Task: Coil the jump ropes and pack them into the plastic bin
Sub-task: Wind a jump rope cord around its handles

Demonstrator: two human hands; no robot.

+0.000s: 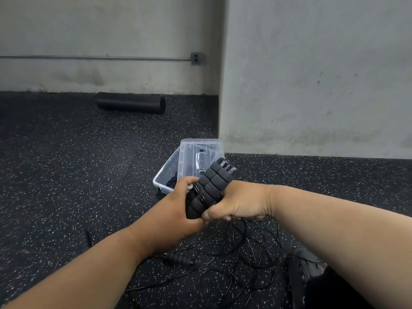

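— What is seen nearest?

— Loose black cords (245, 259) are sprawled on the floor below the hands, with a spare handle (178, 259) among them.

— And what is held?

— Paired foam handles (209, 188) are gripped together: the left hand (178, 210) is curled round the lower end, the right hand (240, 204) closed round the middle. Their long axis tilts up and away.

— And the plastic bin (171, 172)?

— It is set just beyond the fingertips, open, along that axis; both hands appear about equally near it.

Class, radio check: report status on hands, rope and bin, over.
Left hand and right hand both grip paired rope handles. Loose cord tangled on floor. Plastic bin open ahead, path unobstructed.
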